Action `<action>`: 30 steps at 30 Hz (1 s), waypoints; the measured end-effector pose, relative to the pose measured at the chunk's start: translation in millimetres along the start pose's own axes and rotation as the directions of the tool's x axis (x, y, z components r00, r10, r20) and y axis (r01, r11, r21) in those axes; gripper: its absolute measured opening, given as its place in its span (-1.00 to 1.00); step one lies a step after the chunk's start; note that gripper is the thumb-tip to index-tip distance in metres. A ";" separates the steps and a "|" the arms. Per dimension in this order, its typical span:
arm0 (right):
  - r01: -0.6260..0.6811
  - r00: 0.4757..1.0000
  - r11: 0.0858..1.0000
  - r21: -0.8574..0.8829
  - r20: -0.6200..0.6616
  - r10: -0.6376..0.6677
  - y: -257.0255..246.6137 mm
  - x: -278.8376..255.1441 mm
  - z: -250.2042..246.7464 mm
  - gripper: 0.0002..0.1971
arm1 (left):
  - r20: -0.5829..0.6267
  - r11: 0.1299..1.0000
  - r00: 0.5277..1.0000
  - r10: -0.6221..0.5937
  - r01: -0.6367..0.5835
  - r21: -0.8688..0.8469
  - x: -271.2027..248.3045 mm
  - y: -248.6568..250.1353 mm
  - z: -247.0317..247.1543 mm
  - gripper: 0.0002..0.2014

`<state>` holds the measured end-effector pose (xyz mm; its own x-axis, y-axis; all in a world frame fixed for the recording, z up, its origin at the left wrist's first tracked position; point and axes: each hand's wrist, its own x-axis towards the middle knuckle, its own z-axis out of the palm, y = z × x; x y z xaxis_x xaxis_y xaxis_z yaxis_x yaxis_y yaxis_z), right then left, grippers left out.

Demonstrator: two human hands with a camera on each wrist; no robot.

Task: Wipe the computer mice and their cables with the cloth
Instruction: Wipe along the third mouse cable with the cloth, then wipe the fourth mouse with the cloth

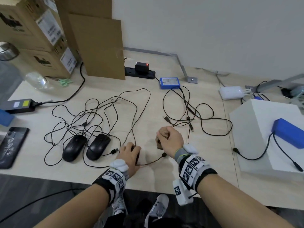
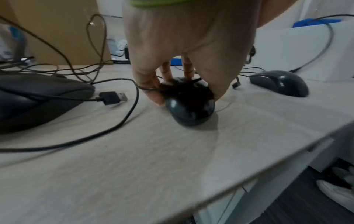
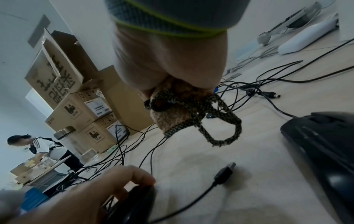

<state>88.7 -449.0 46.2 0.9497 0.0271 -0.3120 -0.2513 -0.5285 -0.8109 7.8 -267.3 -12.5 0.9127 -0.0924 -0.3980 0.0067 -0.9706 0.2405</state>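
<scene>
On the far left of my head view a dark phone lies face down at the table edge, with a black power brick behind it and cardboard boxes stacked at the back. Next come two black mice lying side by side, touching or nearly so, noses pointing away from me. Their thin cables sprawl in tangled loops across the tabletop behind them.

Just right of that pair, my left hand sits over a third mouse. From the left wrist camera I see the thumb on one flank and the other fingers curled over the top and far side, so it grips the mouse, which rests on the table. A USB plug lies on the surface just beside that hand.

Further right, my right hand hovers near the left one, fingers closed into a fist around the cloth. The cloth is a brownish, fuzzy bundle with a checked border and a hanging loop; it droops below the fist, and I can't tell whether it touches the table.

Behind it sits a blue box with black leads, and at far right a white block carries another blue box.
</scene>
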 end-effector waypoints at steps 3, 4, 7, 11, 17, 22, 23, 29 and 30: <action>0.021 1.000 1.000 -0.012 0.002 -0.021 2.4 1.5 -4.9 -0.70 | -0.050 0.993 0.992 -0.116 0.114 -0.027 14.2 -19.6 -16.0 -0.45; 0.002 1.000 1.000 -0.016 -0.006 -0.002 6.6 4.1 -6.5 -0.71 | -0.058 0.987 0.986 -0.158 0.157 -0.026 17.7 -27.9 -20.1 -0.45; -0.028 0.999 0.996 -0.082 -0.030 0.026 12.1 7.7 -21.5 -0.80 | -0.032 0.973 0.974 -0.224 0.226 0.055 25.2 -42.4 -30.2 -0.39; -0.106 0.991 0.968 -0.229 -0.110 0.082 30.0 13.0 -55.8 -0.88 | 0.074 0.975 0.991 -0.109 0.093 0.202 35.5 -21.2 -44.7 -0.09; -0.317 0.944 0.885 -0.340 -0.206 0.259 64.0 9.1 -101.5 -0.71 | 0.081 0.979 0.981 0.173 -0.181 0.094 46.6 46.0 -35.7 -0.23; -0.367 0.915 0.753 -0.546 -0.069 0.397 70.5 -9.6 -103.0 -0.20 | 0.006 0.970 0.977 0.214 -0.212 -0.121 43.9 84.0 -12.8 -0.48; -0.355 0.913 0.728 -0.586 -0.052 0.404 72.3 -11.2 -97.7 -0.11 | -0.002 0.966 0.980 0.200 -0.198 -0.166 43.4 87.8 -8.4 -0.49; -0.396 0.881 0.622 -0.676 -0.087 0.466 72.4 -17.2 -63.5 -0.08 | -0.013 0.950 0.994 0.104 -0.104 -0.293 38.6 91.4 2.2 -0.54; -0.425 0.869 0.633 -0.647 -0.096 0.485 71.3 -15.9 -62.5 -0.13 | -0.013 0.944 0.995 0.098 -0.097 -0.314 39.4 90.0 1.7 -0.55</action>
<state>67.3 -540.2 24.3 0.7212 -0.3144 -0.6172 -0.4417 -0.8952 -0.0602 43.6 -358.7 -8.0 0.9140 -0.1845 -0.3613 0.0459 -0.8379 0.5439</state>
